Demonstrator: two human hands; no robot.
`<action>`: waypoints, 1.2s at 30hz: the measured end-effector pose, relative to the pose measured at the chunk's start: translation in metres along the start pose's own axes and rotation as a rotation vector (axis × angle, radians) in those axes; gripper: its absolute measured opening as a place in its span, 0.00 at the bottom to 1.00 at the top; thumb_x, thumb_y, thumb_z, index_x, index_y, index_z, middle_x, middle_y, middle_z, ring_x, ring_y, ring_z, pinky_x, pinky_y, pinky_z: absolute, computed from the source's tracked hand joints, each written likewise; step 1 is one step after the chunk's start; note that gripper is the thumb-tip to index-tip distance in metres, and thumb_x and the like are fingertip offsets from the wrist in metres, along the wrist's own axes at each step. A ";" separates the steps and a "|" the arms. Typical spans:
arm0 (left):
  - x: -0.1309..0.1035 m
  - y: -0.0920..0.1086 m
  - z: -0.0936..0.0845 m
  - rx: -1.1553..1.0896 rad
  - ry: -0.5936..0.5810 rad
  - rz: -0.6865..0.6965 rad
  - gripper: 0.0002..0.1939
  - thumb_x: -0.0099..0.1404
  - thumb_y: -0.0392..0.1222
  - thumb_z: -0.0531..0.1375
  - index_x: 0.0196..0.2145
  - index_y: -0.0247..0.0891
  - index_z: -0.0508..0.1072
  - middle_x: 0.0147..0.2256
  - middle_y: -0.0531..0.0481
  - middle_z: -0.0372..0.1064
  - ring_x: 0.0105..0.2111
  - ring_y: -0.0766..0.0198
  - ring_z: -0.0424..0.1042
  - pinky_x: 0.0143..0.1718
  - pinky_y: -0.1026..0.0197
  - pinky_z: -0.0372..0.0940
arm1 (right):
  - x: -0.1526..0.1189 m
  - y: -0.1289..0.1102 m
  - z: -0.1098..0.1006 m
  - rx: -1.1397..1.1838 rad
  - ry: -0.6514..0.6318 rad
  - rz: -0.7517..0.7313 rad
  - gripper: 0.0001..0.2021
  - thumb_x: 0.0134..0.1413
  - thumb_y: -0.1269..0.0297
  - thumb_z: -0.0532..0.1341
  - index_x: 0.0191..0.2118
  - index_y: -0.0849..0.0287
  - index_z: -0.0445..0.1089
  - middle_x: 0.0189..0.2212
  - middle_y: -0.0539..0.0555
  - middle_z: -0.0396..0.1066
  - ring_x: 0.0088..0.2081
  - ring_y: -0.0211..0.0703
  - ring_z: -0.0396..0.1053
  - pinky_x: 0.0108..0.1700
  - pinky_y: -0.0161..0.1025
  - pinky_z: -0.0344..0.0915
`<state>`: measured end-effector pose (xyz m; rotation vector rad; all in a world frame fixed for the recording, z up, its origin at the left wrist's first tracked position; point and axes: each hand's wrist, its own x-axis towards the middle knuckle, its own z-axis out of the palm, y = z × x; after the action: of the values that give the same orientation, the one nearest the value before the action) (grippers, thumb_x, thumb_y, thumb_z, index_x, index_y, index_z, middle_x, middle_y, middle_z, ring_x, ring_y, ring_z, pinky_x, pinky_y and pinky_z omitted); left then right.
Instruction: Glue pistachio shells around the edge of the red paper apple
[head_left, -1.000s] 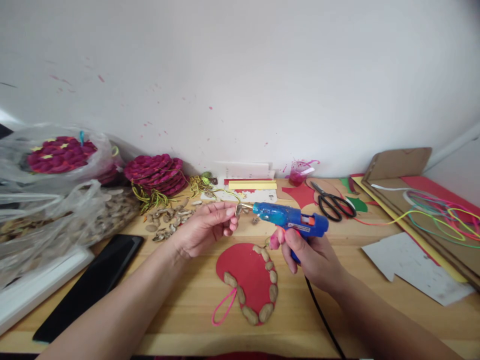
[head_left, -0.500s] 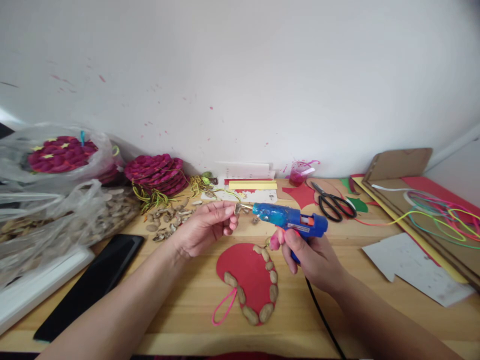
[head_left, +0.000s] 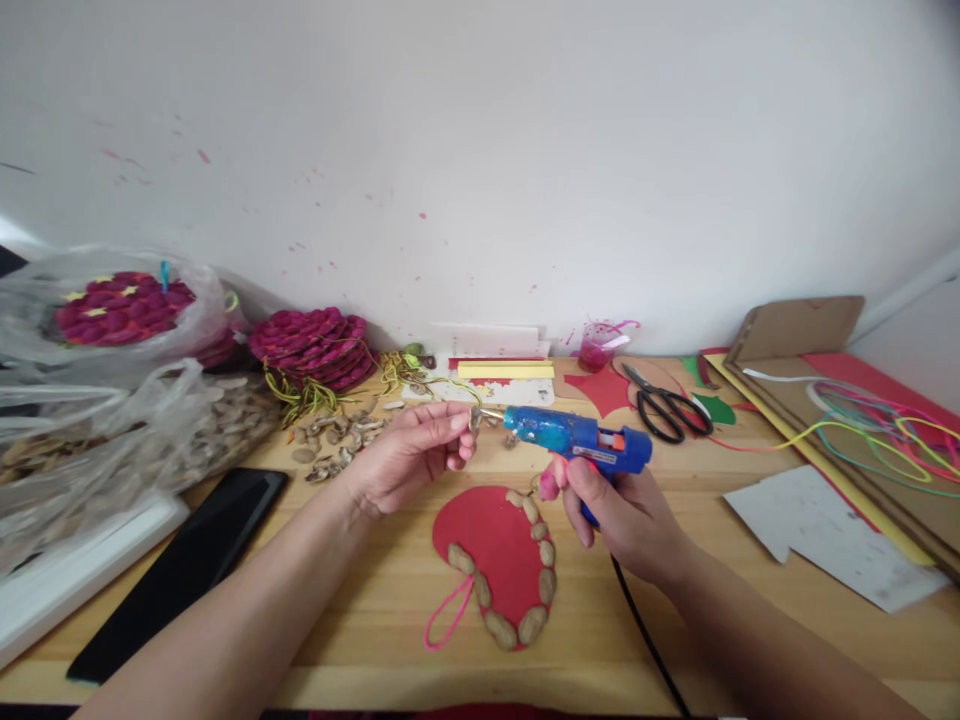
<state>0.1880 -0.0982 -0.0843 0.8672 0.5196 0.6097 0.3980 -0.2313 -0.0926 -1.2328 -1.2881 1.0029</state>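
Between the thumb and fingers of my left hand (head_left: pixel 420 448) is a small peanut shell (head_left: pixel 475 418). My right hand (head_left: pixel 619 505) is wrapped round the handle of a blue glue gun (head_left: pixel 570 436), whose metal tip points left and meets the shell. Below both hands a red heart-shaped piece (head_left: pixel 491 545) lies on the wooden table (head_left: pixel 360 640). Several peanut shells line its right side and lower edges. A pink cord loop (head_left: pixel 448 615) sticks out at its lower left.
At left are a plastic bag of shells (head_left: pixel 217 430), a black flat object (head_left: pixel 184 570) and stacked magenta pieces (head_left: pixel 311 345). Black scissors (head_left: pixel 667 405), a pink-stained cup (head_left: pixel 598 345), cardboard (head_left: pixel 799 330) and coloured cords (head_left: pixel 892 440) are at the back and right.
The glue gun has shifted very slightly left. Otherwise both hands and the heart stay in place.
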 end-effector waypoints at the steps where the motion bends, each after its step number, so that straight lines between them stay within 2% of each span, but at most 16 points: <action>1: 0.000 0.000 0.000 0.001 0.001 0.001 0.14 0.52 0.42 0.76 0.29 0.34 0.76 0.25 0.50 0.71 0.24 0.69 0.69 0.24 0.70 0.62 | 0.000 0.000 0.000 -0.005 0.003 0.002 0.25 0.64 0.39 0.57 0.33 0.60 0.69 0.19 0.48 0.67 0.14 0.31 0.58 0.20 0.35 0.55; 7: -0.001 0.000 0.000 0.003 -0.020 0.021 0.14 0.53 0.42 0.75 0.27 0.33 0.75 0.24 0.51 0.68 0.24 0.69 0.68 0.25 0.69 0.62 | 0.001 -0.002 0.000 -0.069 0.028 0.011 0.26 0.66 0.39 0.55 0.33 0.60 0.70 0.11 0.44 0.58 0.14 0.33 0.57 0.21 0.35 0.53; 15: 0.001 -0.001 -0.003 -0.026 -0.018 0.057 0.12 0.56 0.41 0.74 0.27 0.33 0.75 0.24 0.51 0.69 0.25 0.70 0.67 0.25 0.69 0.61 | -0.005 0.000 0.000 0.017 -0.081 -0.002 0.25 0.66 0.40 0.56 0.35 0.60 0.71 0.14 0.46 0.61 0.16 0.35 0.59 0.21 0.36 0.57; 21: 0.000 -0.001 -0.003 -0.034 -0.010 0.054 0.12 0.56 0.41 0.74 0.28 0.33 0.76 0.24 0.50 0.70 0.24 0.70 0.68 0.25 0.69 0.62 | -0.004 -0.003 0.001 -0.030 -0.073 0.010 0.24 0.65 0.40 0.56 0.32 0.58 0.69 0.14 0.47 0.62 0.17 0.36 0.60 0.20 0.36 0.58; 26: 0.000 -0.001 -0.003 -0.042 0.001 0.045 0.12 0.55 0.40 0.74 0.29 0.33 0.75 0.24 0.50 0.70 0.24 0.69 0.68 0.25 0.69 0.62 | -0.004 -0.003 0.000 -0.045 -0.078 -0.012 0.24 0.66 0.41 0.56 0.28 0.56 0.67 0.14 0.46 0.60 0.17 0.36 0.58 0.28 0.41 0.67; 36: 0.000 -0.001 -0.001 -0.040 0.013 0.043 0.13 0.54 0.40 0.75 0.29 0.33 0.76 0.24 0.50 0.70 0.24 0.69 0.68 0.25 0.69 0.62 | -0.004 -0.007 0.002 -0.070 -0.071 -0.017 0.23 0.66 0.42 0.55 0.30 0.57 0.67 0.13 0.45 0.61 0.17 0.36 0.58 0.29 0.41 0.67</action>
<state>0.1875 -0.0977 -0.0855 0.8386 0.5005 0.6631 0.3949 -0.2361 -0.0867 -1.2464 -1.3967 1.0042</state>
